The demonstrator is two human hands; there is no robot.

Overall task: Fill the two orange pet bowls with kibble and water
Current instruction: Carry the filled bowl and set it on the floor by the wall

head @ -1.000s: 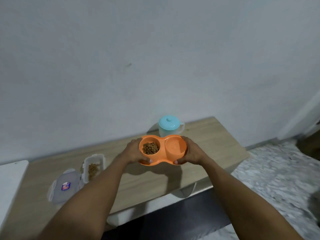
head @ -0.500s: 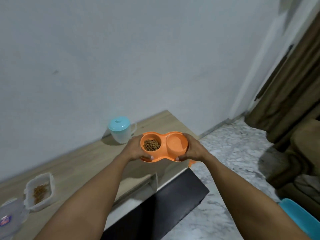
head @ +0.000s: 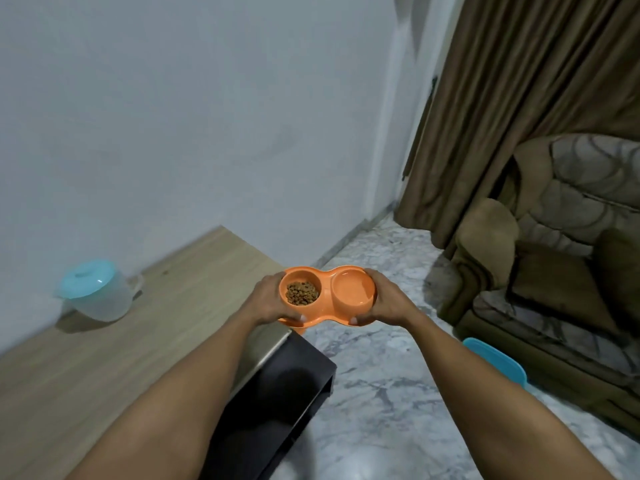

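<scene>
Head view: orange double bowl point(head: 326, 288) with kibble point(head: 302, 293) between 2 hands point(head: 269, 300) point(head: 388, 303)

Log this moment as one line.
left hand: grips orange bowls | right hand: grips orange bowls | kibble: in left bowl | right bowl: water unclear

Wooden table point(head: 138, 358) carries teal-lidded pitcher point(head: 98, 292), upright, near wall.
</scene>
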